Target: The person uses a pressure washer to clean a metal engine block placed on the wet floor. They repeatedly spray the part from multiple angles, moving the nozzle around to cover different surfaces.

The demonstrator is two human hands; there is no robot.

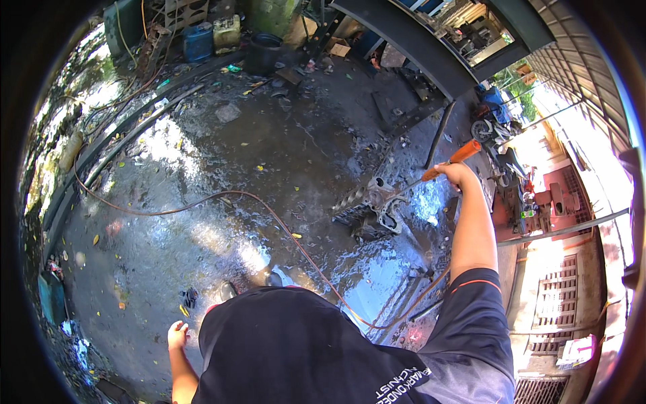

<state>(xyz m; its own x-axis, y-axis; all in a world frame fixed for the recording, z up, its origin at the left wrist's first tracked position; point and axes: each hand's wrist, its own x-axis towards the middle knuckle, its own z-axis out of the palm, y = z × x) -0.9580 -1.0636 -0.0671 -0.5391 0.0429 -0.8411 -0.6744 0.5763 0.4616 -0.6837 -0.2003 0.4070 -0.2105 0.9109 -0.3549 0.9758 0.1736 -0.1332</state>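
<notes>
My right hand (455, 174) is closed around an orange-handled tool (465, 151), the handle sticking out past both sides of the fist. A thin rod (408, 187) runs from it down to a grey metal engine part (381, 196) on the wet ground. Openings and flanges show on that part, and a ribbed dark section lies at its left. Whether the rod touches the metal, I cannot tell. Low on the left hangs my left hand (178, 334), away from the metal, with its fingers curled in; anything inside them is hidden.
A brown hose (269, 210) snakes over the wet ground, passing in front of me and below my right arm. Blue drum (198, 43) and black tub (264, 52) stand far left. A dark steel beam (431, 50) rises at the back; a motorcycle (486, 124) stands right of it.
</notes>
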